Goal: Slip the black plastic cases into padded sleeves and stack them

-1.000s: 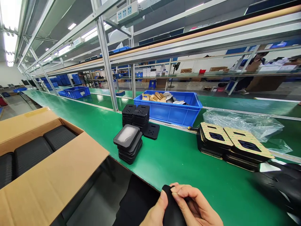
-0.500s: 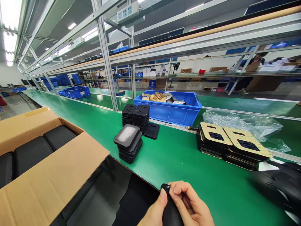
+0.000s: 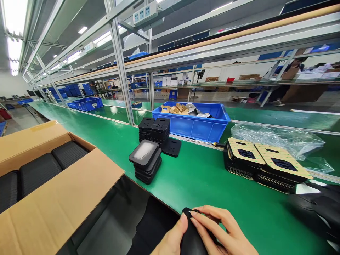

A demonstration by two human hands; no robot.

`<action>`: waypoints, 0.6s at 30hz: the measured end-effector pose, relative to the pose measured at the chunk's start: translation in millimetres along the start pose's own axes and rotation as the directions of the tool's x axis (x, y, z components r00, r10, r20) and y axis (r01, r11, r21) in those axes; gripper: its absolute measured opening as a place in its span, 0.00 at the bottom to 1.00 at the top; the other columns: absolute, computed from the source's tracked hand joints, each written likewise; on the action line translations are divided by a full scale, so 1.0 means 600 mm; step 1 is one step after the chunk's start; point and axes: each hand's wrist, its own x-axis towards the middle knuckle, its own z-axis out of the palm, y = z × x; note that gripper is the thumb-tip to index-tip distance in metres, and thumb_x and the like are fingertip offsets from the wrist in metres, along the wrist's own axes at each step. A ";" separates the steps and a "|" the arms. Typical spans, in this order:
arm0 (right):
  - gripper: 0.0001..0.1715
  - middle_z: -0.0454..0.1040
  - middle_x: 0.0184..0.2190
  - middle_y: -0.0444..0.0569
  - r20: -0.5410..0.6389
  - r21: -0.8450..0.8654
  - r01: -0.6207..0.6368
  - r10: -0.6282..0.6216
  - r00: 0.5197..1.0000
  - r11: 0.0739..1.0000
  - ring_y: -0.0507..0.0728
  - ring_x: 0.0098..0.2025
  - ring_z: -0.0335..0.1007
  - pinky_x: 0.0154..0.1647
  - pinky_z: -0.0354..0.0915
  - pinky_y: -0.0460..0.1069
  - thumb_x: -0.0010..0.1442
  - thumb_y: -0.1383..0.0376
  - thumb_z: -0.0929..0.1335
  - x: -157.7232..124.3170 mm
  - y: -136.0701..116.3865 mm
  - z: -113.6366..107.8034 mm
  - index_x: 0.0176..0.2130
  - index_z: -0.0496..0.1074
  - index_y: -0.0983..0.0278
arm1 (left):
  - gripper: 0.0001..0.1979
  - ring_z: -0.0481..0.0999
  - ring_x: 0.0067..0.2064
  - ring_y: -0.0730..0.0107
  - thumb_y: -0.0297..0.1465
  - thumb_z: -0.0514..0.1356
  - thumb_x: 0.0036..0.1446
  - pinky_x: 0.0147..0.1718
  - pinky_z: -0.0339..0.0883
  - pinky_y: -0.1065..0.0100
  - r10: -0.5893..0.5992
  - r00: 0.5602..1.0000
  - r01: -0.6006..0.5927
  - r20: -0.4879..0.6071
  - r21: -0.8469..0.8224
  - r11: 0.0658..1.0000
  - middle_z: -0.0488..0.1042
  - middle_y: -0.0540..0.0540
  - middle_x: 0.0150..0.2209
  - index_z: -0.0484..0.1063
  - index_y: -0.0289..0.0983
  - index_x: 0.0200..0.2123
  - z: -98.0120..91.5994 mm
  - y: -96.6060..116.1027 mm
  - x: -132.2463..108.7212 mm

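Note:
At the near edge of the bench, my left hand (image 3: 172,235) grips a smooth black plate-like piece (image 3: 193,244) with a rounded corner, thumb on its face. My right hand (image 3: 224,230) is closed at the upper edge of that piece, fingertips pressed against it by a tiny white spot. The lower part of the piece is out of frame. Beyond my hands stands a stack of black rounded plates (image 3: 145,153), its top one covered with a greyish film. Behind it are stacks of thinner black plates with cut-outs (image 3: 160,124).
An open carton (image 3: 87,177) packed with black pieces stands at left. Two stacks of adhesive-backed plates (image 3: 245,159) lie at right, near clear plastic film (image 3: 281,136) and black bags (image 3: 318,205). A blue bin (image 3: 196,127) with scraps and a metal post (image 3: 122,71) stand behind.
My right fingers have straightened somewhat and shifted along the upper edge of the black piece. My left hand keeps its grip. The view has shifted slightly.

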 end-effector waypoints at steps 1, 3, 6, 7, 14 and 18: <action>0.10 0.68 0.44 0.52 -0.007 -0.001 -0.024 0.024 1.000 1.000 0.58 0.42 0.71 0.38 0.72 0.51 0.63 0.70 0.69 0.002 0.001 0.001 0.45 0.73 0.59 | 0.28 0.62 0.66 0.48 0.51 0.62 0.54 0.68 0.49 0.54 -0.006 1.000 0.006 0.004 0.006 1.000 0.75 0.42 0.55 0.77 0.39 0.51 -0.001 -0.001 0.001; 0.05 0.66 0.45 0.53 -0.015 -0.029 -0.049 0.049 0.999 0.998 0.59 0.42 0.70 0.38 0.71 0.52 0.64 0.67 0.68 0.007 0.003 0.004 0.41 0.73 0.59 | 0.30 0.63 0.65 0.45 0.50 0.63 0.54 0.67 0.47 0.48 -0.019 0.999 0.019 0.027 0.021 1.000 0.76 0.39 0.54 0.75 0.35 0.53 -0.002 -0.003 0.003; 0.04 0.66 0.45 0.55 -0.013 -0.084 -0.014 0.013 1.000 0.996 0.60 0.45 0.67 0.40 0.70 0.53 0.65 0.68 0.65 0.016 0.010 0.008 0.39 0.71 0.61 | 0.33 0.64 0.64 0.44 0.50 0.62 0.55 0.67 0.45 0.45 -0.027 0.997 0.024 0.065 0.057 0.998 0.76 0.36 0.53 0.73 0.33 0.56 -0.004 -0.007 0.007; 0.05 0.66 0.43 0.54 0.016 -0.073 0.011 -0.009 1.000 0.997 0.60 0.46 0.67 0.41 0.70 0.53 0.65 0.69 0.64 0.019 0.013 0.007 0.38 0.69 0.61 | 0.33 0.64 0.64 0.44 0.50 0.62 0.55 0.67 0.44 0.46 -0.022 0.998 0.017 0.065 0.070 0.997 0.76 0.35 0.53 0.73 0.32 0.55 -0.006 -0.008 0.007; 0.08 0.71 0.40 0.48 0.193 0.195 -0.070 0.032 0.981 0.978 0.55 0.45 0.71 0.42 0.71 0.46 0.67 0.67 0.62 0.027 0.019 -0.009 0.35 0.66 0.58 | 0.35 0.74 0.57 0.44 0.53 0.57 0.58 0.62 0.53 0.39 0.008 1.000 -0.008 0.007 0.058 0.998 0.77 0.39 0.53 0.64 0.40 0.63 -0.013 0.009 0.002; 0.07 0.76 0.37 0.45 -0.011 0.203 -0.051 0.055 0.998 0.978 0.54 0.42 0.74 0.42 0.72 0.46 0.64 0.70 0.67 0.030 0.010 -0.001 0.41 0.68 0.58 | 0.35 0.71 0.59 0.43 0.54 0.56 0.58 0.62 0.54 0.40 0.052 0.997 -0.060 0.056 0.155 0.986 0.75 0.36 0.54 0.67 0.37 0.60 -0.007 0.017 0.001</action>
